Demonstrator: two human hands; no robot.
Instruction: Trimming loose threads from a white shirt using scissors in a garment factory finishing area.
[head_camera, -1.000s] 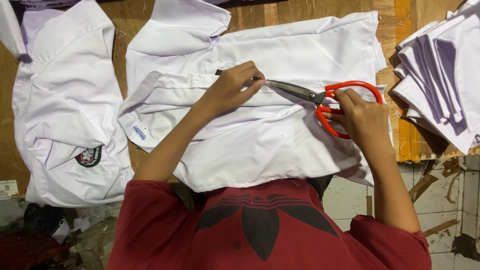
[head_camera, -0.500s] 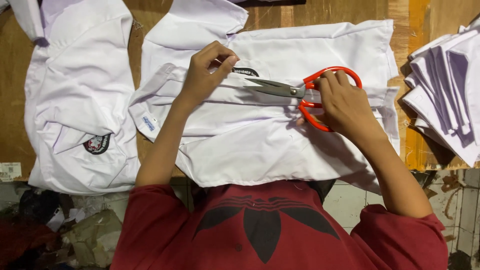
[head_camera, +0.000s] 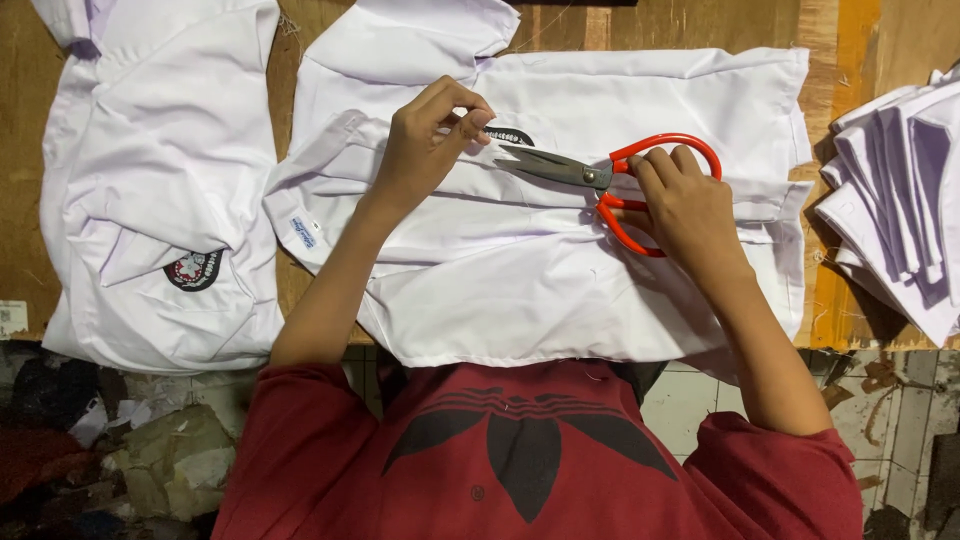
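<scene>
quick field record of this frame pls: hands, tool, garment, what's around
left hand: fingers pinched at the white shirt, near a dark patch
right hand: holds red-handled scissors, blades pointing at the left hand's fingers
surface: wooden table
left of it: second white shirt with a round badge
right of it: stack of folded white pieces

Red-handled scissors (head_camera: 600, 178) lie across the spread white shirt (head_camera: 560, 290).
</scene>
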